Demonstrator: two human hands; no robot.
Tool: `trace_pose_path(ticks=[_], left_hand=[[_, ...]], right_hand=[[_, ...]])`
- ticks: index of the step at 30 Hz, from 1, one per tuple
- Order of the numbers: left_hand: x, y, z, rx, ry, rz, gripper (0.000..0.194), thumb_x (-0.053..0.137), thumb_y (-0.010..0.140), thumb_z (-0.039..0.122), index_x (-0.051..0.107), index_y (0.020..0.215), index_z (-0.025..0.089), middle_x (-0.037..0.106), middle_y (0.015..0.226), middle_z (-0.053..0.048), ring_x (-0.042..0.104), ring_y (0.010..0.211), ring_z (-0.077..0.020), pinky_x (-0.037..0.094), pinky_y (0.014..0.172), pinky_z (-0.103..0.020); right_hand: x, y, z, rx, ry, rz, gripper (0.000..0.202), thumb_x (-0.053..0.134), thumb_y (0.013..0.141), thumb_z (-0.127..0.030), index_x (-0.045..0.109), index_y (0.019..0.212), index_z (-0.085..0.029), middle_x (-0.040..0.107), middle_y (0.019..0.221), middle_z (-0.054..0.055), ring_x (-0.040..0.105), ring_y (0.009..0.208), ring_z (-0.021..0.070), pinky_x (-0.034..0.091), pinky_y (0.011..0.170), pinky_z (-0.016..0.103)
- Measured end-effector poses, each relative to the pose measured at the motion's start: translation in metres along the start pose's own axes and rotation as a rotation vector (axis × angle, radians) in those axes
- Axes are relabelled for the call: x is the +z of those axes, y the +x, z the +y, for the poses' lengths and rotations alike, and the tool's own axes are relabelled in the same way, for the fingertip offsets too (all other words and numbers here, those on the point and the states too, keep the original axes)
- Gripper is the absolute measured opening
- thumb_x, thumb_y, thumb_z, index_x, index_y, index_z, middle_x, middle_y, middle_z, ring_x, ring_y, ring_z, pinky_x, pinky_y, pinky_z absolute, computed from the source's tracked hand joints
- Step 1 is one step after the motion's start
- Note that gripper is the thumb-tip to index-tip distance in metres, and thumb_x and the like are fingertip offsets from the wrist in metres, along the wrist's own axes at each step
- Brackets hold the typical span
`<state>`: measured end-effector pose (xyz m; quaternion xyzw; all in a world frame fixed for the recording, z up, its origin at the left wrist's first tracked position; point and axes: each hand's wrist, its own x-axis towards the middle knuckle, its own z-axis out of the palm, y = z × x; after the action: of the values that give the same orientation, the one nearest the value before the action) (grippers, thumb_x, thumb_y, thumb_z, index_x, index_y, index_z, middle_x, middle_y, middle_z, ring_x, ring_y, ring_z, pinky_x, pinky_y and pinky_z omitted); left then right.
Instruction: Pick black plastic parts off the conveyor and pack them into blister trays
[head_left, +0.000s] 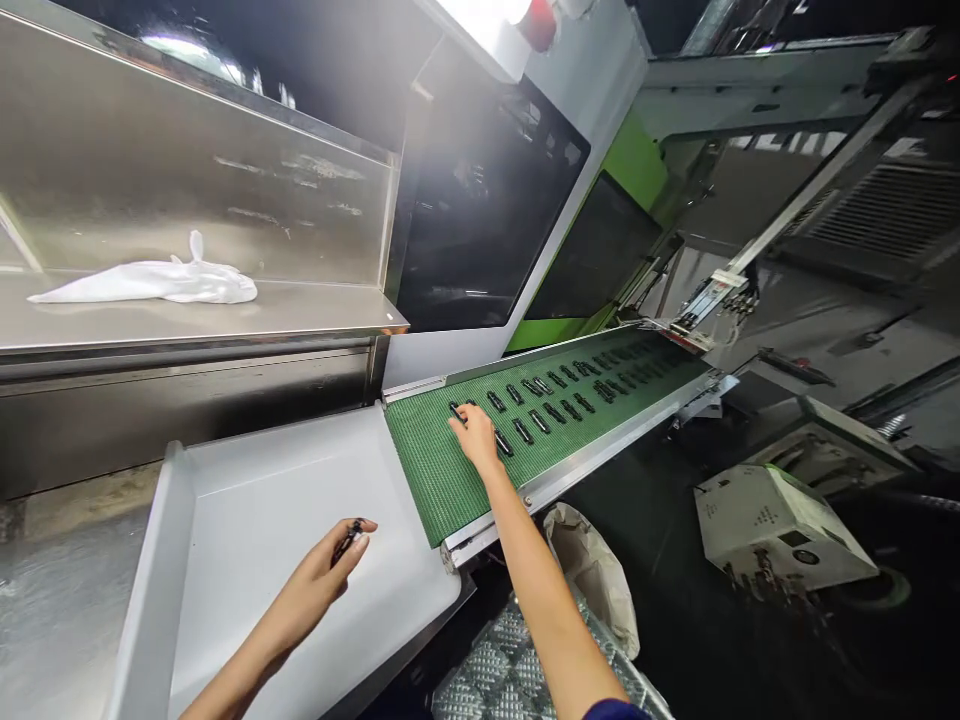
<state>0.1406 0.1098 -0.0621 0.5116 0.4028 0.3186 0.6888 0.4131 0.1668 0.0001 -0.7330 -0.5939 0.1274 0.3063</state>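
Over the white tray (270, 500) my left hand (330, 565) is closed around small black parts (346, 540) that show between thumb and fingers. My right hand (474, 434) reaches over the near end of the green conveyor belt (427, 470), its thumb and fingers pinching one black part (456, 411). Several more black parts lie in two rough rows along the belt; one of them (523, 431) is just right of my right hand, and another lies partly behind its wrist.
A steel shelf (315, 305) at the left holds a white cloth or glove (180, 282). Behind the belt stand machine panels. A white sack (592, 570) is below the belt's front rail (570, 480). A robot arm (709, 300) hangs over the far end.
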Motion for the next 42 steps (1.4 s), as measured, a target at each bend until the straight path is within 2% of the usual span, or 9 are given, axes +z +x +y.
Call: trace_pose_path(ticks=[3,6,11,15,19,23,26,36,42], left_hand=[[-0.005,-0.023,0.005,-0.063,-0.263,0.037,0.041,0.059,0.084,0.059,0.064,0.109,0.027,0.042,0.063,0.008,0.032,0.048,-0.0103,0.034,0.048,-0.024],[-0.003,-0.047,0.011,-0.061,-0.516,0.129,0.041,0.064,0.084,0.055,0.065,0.109,0.023,0.049,0.069,0.006,0.043,0.057,-0.0100,0.046,0.059,-0.024],[-0.009,-0.073,0.018,0.073,-0.727,0.274,0.044,0.077,0.075,0.046,0.068,0.105,0.016,0.071,0.104,-0.008,0.061,0.107,-0.0223,0.044,0.102,-0.035],[-0.027,-0.095,0.017,0.177,-0.720,0.353,0.039,0.077,0.076,0.045,0.068,0.104,0.019,0.073,0.108,-0.008,0.064,0.105,-0.0240,0.048,0.096,-0.036],[-0.048,-0.124,0.016,0.143,-0.628,0.425,0.038,0.077,0.076,0.044,0.069,0.104,0.020,0.073,0.109,-0.008,0.062,0.109,-0.0263,0.048,0.093,-0.034],[-0.072,-0.149,0.016,0.053,-0.549,0.343,0.033,0.076,0.079,0.040,0.071,0.104,0.019,0.074,0.104,-0.008,0.064,0.105,-0.0252,0.048,0.092,-0.032],[-0.084,-0.161,0.014,-0.004,-0.584,0.181,0.038,0.077,0.077,0.041,0.071,0.106,0.017,0.073,0.105,-0.010,0.066,0.099,-0.0249,0.048,0.091,-0.035],[-0.083,-0.172,0.014,-0.011,-0.718,0.100,0.052,0.078,0.072,0.052,0.071,0.111,0.018,0.072,0.112,-0.013,0.061,0.113,-0.0314,0.041,0.104,-0.045],[-0.073,-0.153,0.018,-0.064,-0.635,0.013,0.046,0.078,0.074,0.047,0.071,0.109,0.018,0.072,0.109,-0.013,0.065,0.103,-0.0288,0.049,0.092,-0.038]], right_hand=[[-0.014,0.034,0.017,0.107,0.015,0.080,0.026,0.060,0.094,-0.032,0.061,0.113,-0.014,0.062,0.118,0.008,0.061,0.105,0.0219,0.051,0.092,0.045],[-0.008,0.029,0.007,0.107,0.103,0.066,0.024,0.058,0.094,-0.032,0.062,0.110,-0.014,0.065,0.110,0.008,0.064,0.098,0.0200,0.052,0.088,0.041],[0.048,-0.059,-0.067,-0.054,0.404,-0.162,0.038,0.044,0.097,-0.032,0.051,0.129,-0.014,0.068,0.077,0.003,0.065,0.067,0.0160,0.055,0.069,0.030],[0.093,-0.148,-0.132,-0.199,0.801,-0.477,0.027,0.050,0.094,-0.035,0.064,0.110,-0.018,0.069,0.078,0.003,0.062,0.061,0.0147,0.054,0.057,0.027],[0.109,-0.184,-0.167,-0.443,0.679,-0.407,0.020,0.052,0.095,-0.028,0.068,0.107,-0.025,0.070,0.101,0.006,0.063,0.087,0.0190,0.053,0.079,0.034],[0.105,-0.180,-0.175,-0.800,0.372,-0.367,0.052,0.073,0.081,-0.041,0.058,0.128,-0.025,0.053,0.135,0.014,0.049,0.125,0.0305,0.043,0.102,0.047],[0.107,-0.176,-0.179,-0.940,0.422,-0.502,0.082,0.075,0.079,-0.043,0.033,0.146,-0.025,0.050,0.142,0.013,0.047,0.132,0.0267,0.033,0.113,0.045],[0.117,-0.194,-0.188,-0.785,0.551,-0.462,0.099,0.085,0.068,-0.035,0.026,0.148,-0.029,0.060,0.133,0.009,0.056,0.125,0.0250,0.027,0.117,0.045],[0.103,-0.190,-0.168,-0.776,0.441,-0.369,0.090,0.080,0.074,-0.039,0.028,0.146,-0.029,0.059,0.134,0.009,0.054,0.125,0.0248,0.023,0.117,0.047]])
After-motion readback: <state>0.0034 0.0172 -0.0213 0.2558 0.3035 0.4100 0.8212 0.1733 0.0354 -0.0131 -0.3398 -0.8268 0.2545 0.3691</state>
